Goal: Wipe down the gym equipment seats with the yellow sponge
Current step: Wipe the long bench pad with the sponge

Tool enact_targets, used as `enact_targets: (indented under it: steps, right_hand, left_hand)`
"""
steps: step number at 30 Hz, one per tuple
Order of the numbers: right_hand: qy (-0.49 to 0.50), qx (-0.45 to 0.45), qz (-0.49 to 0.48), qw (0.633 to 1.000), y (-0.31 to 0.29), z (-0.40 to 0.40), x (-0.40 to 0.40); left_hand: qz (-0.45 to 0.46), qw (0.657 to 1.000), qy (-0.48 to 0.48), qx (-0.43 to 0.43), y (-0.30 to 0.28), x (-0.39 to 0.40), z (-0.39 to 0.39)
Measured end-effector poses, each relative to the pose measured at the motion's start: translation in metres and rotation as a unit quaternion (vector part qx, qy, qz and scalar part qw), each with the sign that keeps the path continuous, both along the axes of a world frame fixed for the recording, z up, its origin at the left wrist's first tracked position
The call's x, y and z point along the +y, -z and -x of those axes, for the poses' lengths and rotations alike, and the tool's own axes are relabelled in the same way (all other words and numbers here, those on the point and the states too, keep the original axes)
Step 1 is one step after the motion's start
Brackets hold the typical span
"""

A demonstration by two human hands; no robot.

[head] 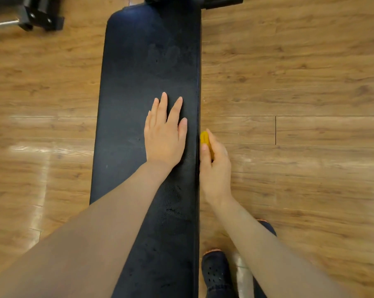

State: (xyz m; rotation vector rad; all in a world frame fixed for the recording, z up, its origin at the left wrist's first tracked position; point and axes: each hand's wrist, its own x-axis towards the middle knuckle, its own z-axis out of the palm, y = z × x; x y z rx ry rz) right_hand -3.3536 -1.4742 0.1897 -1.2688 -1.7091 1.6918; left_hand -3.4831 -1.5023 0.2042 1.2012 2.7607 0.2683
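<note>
Right hand (215,168) grips the yellow sponge (205,141), thumb curled over its near side, fingers wrapped round the far side. Only a small part of the sponge shows past the thumb; the rest is hidden in the fist. Sponge is pressed against the right side edge of the black bench seat (138,82), about midway along the visible length, below the top surface.

Left hand (165,134) lies flat on top of the seat, palm down, fingers straight and slightly spread, holding nothing. It sits toward the right half of the pad, just beside the edge where the sponge is. Both forearms are bare and run in from the bottom of the view.

Seat is a long black padded bench running away from the person, surface scuffed, faint smudge marks toward the far end.

Wood plank floor (299,82) all around. A dark perforated shoe (216,274) stands on the floor right of the bench, near the bottom edge. Black metal frame with a silver bar (37,16) at top left, well apart from the hands. Another black equipment part (220,2) at the top edge, beyond the seat's far end.
</note>
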Motion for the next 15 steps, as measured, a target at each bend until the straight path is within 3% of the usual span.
enact_targets:
  steps: [6, 15]
  right_hand:
    - [0.04, 0.022, 0.039, 0.998, -0.001, 0.017, -0.004]
    - [0.01, -0.011, 0.006, 1.0, -0.007, -0.064, -0.097]
  left_hand:
    - [0.018, 0.999, 0.045, -0.011, -0.008, -0.079, -0.047]
    - [0.039, 0.999, -0.007, 0.007, -0.003, -0.133, -0.098]
